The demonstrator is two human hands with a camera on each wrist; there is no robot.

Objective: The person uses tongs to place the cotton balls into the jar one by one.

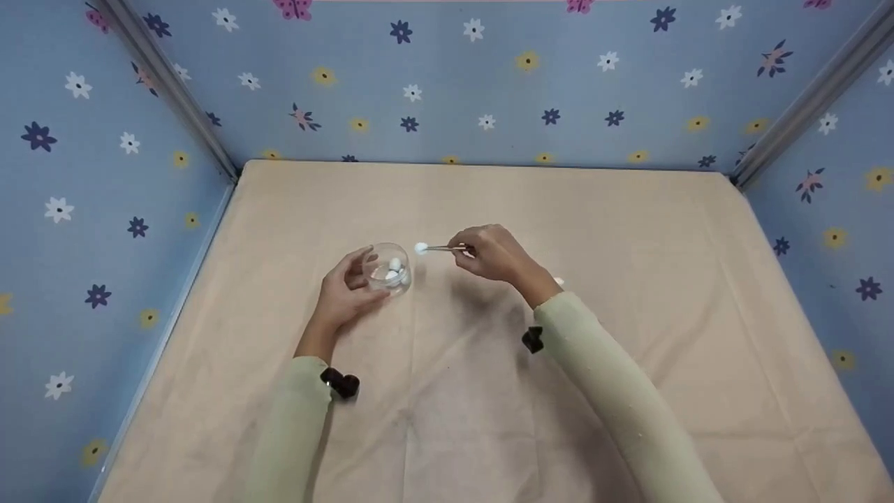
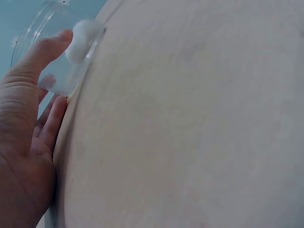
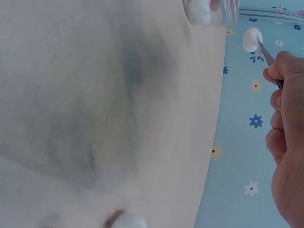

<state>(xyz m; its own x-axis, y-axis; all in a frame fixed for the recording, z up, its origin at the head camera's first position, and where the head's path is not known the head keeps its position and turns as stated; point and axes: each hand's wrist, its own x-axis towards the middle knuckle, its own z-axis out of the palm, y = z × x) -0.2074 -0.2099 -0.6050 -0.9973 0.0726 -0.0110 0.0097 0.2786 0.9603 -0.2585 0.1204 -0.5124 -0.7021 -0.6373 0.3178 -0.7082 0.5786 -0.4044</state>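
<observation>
Head view: the right hand (image 1: 494, 253) pinches tweezers (image 1: 441, 248), a white ball (image 1: 420, 249) beyond its fingertips; slackened pressure could drop it beside the jar (image 1: 379, 268) the left hand (image 1: 343, 292) grips.

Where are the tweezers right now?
In the head view, the tweezers are in the right hand, gripping a white ball just right of the clear jar.

The place is a booth-like work bay: flat light-blue flower-printed panels (image 1: 454, 73), patterned in white, yellow and navy, enclose three sides of a rectangular beige cloth-covered worktop (image 1: 628, 230), with straight grey metal posts (image 1: 167, 85) at its far corners.
</observation>
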